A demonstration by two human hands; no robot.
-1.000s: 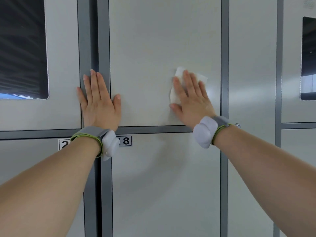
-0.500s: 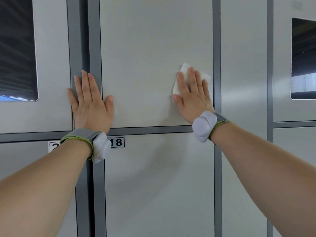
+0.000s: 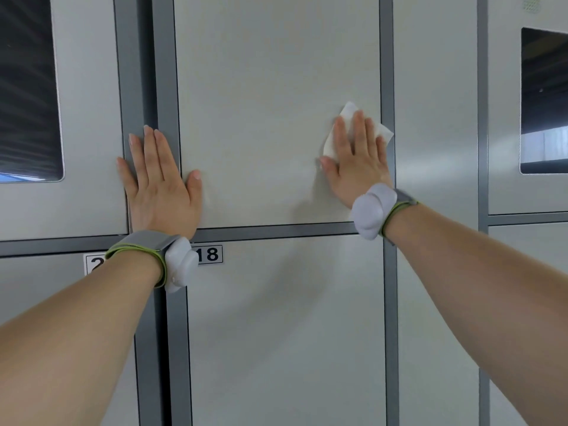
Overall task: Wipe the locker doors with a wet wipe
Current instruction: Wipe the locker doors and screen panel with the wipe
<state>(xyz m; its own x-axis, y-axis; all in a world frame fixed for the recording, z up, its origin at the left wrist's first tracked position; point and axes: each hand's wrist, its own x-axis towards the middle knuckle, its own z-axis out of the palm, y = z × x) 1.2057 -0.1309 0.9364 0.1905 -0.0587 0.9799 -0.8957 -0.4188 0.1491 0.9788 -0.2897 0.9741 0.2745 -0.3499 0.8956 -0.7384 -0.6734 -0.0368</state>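
A pale grey locker door (image 3: 264,96) fills the upper middle. Flat on its lower right part, my right hand (image 3: 356,161) presses a white wet wipe (image 3: 349,113) against the door with straight fingers. The wipe's far corner and right edge show beyond the fingertips, close to the door's right frame. My left hand (image 3: 159,182) lies flat with spread fingers over the grey frame strip (image 3: 163,72) at the door's left edge, thumb on the door.
Below is a locker door with an "18" label (image 3: 210,254). Lockers with dark windows stand at the left (image 3: 27,87) and far right (image 3: 544,99). Another plain door (image 3: 436,103) lies right of the wiped one. Both wrists carry grey bands.
My right hand has slid the wipe to the right across the door, toward the right frame. My left hand has stayed planted on the left frame.
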